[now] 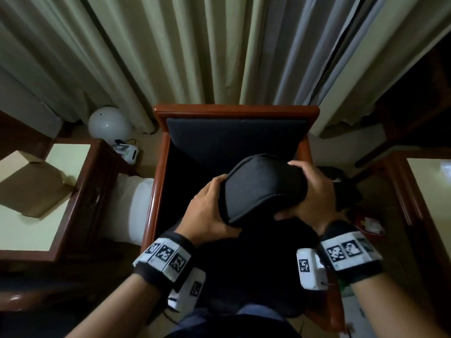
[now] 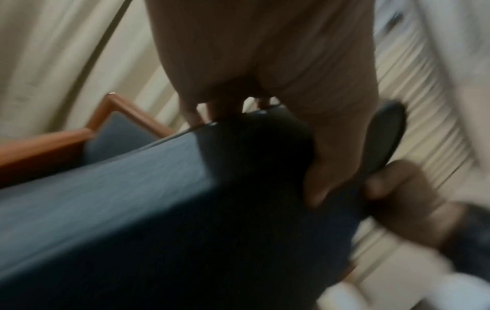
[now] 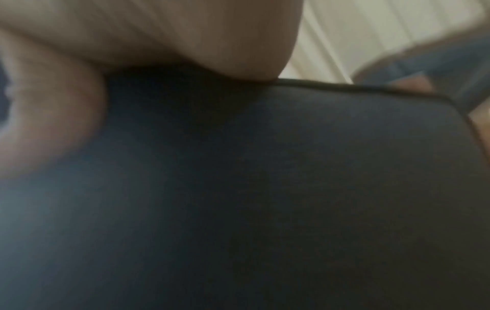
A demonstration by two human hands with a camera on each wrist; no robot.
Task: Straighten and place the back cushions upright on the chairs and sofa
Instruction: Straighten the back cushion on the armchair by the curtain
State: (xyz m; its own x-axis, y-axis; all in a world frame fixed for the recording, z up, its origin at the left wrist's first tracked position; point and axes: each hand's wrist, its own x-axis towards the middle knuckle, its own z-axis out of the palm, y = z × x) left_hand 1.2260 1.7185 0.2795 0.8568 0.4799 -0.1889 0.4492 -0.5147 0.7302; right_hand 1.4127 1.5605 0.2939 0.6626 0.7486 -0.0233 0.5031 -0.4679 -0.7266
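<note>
Cushion [image 1: 264, 186] in both hands, held up above the seat of the wooden armchair [image 1: 161, 167], not yet set down. Left hand [image 1: 210, 211] grips its left end, fingers wrapped under, thumb on the near face. Right hand [image 1: 310, 189] grips the right end, fingers curled over the top edge. The piece is bent into a curve, so still being straightened. A dark padded panel [image 1: 234, 140] already stands upright against the far chair back; whether that is fixed upholstery or a placed cushion, cannot tell. Judged early-to-mid for this chair: grab done, shaping underway, upright placement left. No sofa or other chairs in view, so their state is unknown. Side table [image 1: 31, 230] left, curtains [image 1: 195, 50] far.
</note>
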